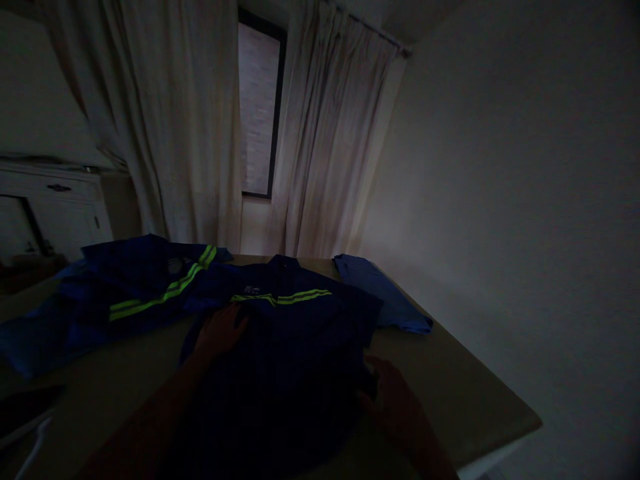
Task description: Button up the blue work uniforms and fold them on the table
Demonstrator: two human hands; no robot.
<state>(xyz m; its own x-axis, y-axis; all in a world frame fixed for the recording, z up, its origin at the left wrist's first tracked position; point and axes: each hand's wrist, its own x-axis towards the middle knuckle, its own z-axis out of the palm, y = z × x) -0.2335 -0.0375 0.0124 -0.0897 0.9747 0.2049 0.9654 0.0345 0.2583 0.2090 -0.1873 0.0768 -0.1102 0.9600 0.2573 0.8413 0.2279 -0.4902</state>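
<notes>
A dark navy work shirt (295,347) with a yellow-green reflective stripe lies spread on the table (465,393) in front of me. My left hand (220,330) rests flat on the shirt's left side, fingers stretched out. At the shirt's right edge my right hand (395,393) touches the cloth. Its fingers are too dark to read.
A pile of blue garments with reflective stripes (125,293) lies at the table's left. A lighter blue folded cloth (385,293) sits at the far right. Curtains (320,147) and a window stand behind, a white cabinet (55,207) at left, a wall at right.
</notes>
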